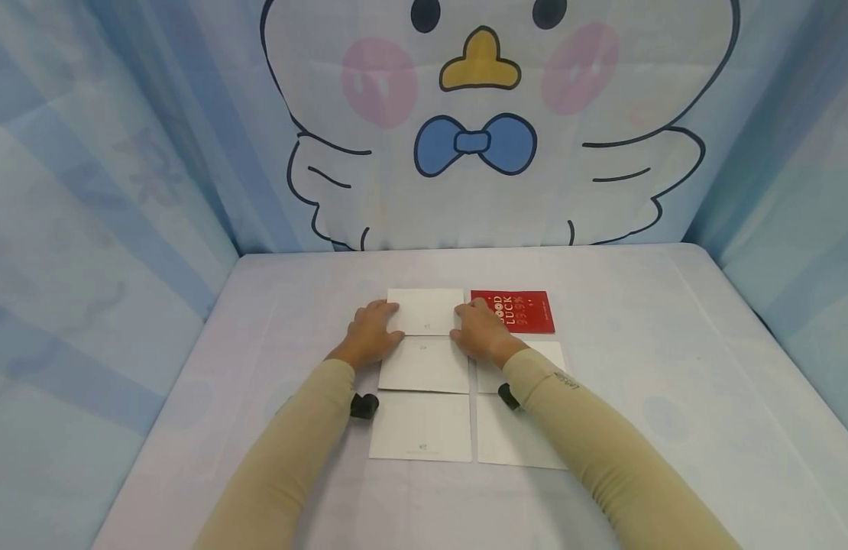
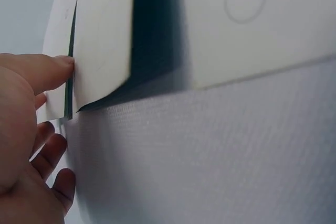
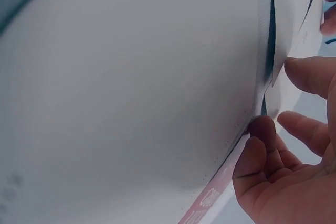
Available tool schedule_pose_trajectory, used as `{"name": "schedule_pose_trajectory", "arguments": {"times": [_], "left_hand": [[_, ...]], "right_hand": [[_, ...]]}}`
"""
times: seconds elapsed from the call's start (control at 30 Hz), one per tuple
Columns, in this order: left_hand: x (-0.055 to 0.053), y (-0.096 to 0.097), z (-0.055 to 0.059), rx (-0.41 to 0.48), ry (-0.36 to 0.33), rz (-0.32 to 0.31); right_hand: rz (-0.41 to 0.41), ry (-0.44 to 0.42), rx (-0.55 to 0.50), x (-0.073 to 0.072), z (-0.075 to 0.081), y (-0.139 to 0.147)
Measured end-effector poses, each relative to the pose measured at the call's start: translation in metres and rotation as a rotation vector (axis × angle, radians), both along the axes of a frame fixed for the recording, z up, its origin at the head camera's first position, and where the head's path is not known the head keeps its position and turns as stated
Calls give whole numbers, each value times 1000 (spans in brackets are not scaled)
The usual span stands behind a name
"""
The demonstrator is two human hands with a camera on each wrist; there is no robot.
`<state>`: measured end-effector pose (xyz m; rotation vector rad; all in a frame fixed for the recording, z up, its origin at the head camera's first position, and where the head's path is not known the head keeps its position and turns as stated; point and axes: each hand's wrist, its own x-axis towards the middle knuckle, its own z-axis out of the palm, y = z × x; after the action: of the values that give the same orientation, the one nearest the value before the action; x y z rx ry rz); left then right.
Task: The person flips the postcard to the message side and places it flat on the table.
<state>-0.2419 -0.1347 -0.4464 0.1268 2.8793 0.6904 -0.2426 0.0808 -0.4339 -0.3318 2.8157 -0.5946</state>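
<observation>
At the far end of the left column lies a white card [image 1: 425, 312], held at its sides by both hands. My left hand [image 1: 369, 334] has its thumb at the near left corner and the forefinger along the left edge. Opposite it, my right hand [image 1: 483, 332] grips the right edge with thumb and forefinger. In the left wrist view the thumb [image 2: 44, 72] sits at the narrow gap before the neighbouring card [image 2: 102, 40], whose edge curls up. The right hand partly covers a red card [image 1: 527, 312] printed "GOOD LUCK".
Nearer me in the left column lie a middle white card [image 1: 424, 367] and a front one [image 1: 420, 426]. The right column has another middle card [image 1: 549, 351] and front card [image 1: 509, 443], partly under my right forearm. A printed curtain [image 1: 479, 206] stands behind the white table [image 1: 314, 283].
</observation>
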Motion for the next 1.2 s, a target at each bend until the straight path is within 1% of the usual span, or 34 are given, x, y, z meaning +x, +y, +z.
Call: {"name": "schedule_pose_trajectory", "arguments": {"times": [0.23,0.5,0.77,1.0,1.2], "left_hand": [[1,-2,-1,36,-6,4],[-3,-2,-3,9,2,-8],[-3,-1,-3,8,-1,-7],[-2,-1,0,2,0,-11],[-2,0,1,26,-3,4]], "right_hand": [[4,8,0,1,0,-1],[-11,-11,12,1,1,0],[-9,-26,19,1,5,-2],[-39,-24,-25,0,3,-3],[-12,-16,-13,0,2,-4]]}}
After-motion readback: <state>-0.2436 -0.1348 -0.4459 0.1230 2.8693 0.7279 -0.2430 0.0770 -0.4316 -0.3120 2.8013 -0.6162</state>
